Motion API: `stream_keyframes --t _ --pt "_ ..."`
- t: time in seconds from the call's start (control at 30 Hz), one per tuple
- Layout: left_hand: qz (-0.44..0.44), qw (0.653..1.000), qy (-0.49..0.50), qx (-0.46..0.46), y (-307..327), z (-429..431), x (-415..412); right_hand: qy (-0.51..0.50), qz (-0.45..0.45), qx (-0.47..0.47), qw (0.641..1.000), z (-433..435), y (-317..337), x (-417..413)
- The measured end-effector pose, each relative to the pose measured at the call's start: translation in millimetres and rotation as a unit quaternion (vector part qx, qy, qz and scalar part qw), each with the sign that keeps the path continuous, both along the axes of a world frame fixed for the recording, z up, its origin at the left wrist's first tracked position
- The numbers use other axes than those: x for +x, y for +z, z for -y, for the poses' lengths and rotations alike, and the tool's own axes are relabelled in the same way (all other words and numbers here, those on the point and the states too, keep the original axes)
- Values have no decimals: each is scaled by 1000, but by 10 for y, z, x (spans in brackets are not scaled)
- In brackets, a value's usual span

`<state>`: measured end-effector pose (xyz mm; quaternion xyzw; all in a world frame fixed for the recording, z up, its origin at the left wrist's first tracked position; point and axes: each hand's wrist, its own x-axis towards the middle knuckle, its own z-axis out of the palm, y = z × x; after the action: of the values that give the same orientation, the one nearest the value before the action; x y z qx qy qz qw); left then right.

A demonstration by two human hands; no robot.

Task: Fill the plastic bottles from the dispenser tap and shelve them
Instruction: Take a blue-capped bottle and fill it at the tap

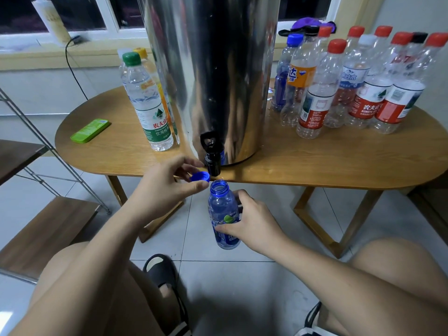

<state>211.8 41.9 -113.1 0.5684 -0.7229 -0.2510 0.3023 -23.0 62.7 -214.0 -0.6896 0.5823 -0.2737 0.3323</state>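
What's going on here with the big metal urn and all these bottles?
A seated person holds an uncapped blue plastic bottle in the right hand, just below the black tap of the steel dispenser. The left hand pinches a blue screw cap. Capped bottles stand on the wooden table on both sides.

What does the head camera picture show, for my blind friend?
A right hand holds an open blue bottle below the black tap of a steel dispenser, while the left hand pinches the blue cap. More bottles stand on the wooden table.

Green case (90, 130) on wooden table (315, 161)
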Motion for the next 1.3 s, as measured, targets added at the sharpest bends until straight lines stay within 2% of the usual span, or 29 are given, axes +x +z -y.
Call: stream_keyframes --t 0.2,0.37,0.47,0.63,0.77,0.87,0.93,1.07,1.3 --pt "-52 995 -68 45 54 -91 44 -1 -4 3 1000 -61 4 -58" --pt "-64 995 -43 64 5 -166 69 13 -14 5 1000 -142 -18 -101" --pt "-141 985 -42 90 -60 -306 38 24 -14 10 1000 -205 -20 -126" --pt "-286 958 -19 20 -212 -552 -140 19 2 23 1000 -278 -40 -140" --pt "-333 942 -28 -2 -296 -551 -225 24 7 31 999 -315 -35 -104" --pt "-299 952 -57 22 -351 -503 -227 28 5 30 999 -325 -14 -85" --pt "-237 969 -64 17 -359 -497 -228 29 4 28 999 -326 6 -84" --pt "-80 992 -55 -75 -356 -505 -258 29 6 23 999 -328 35 -95" --pt "12 997 -23 -66 -312 -479 -256 45 -29 10 999 -361 66 -106"
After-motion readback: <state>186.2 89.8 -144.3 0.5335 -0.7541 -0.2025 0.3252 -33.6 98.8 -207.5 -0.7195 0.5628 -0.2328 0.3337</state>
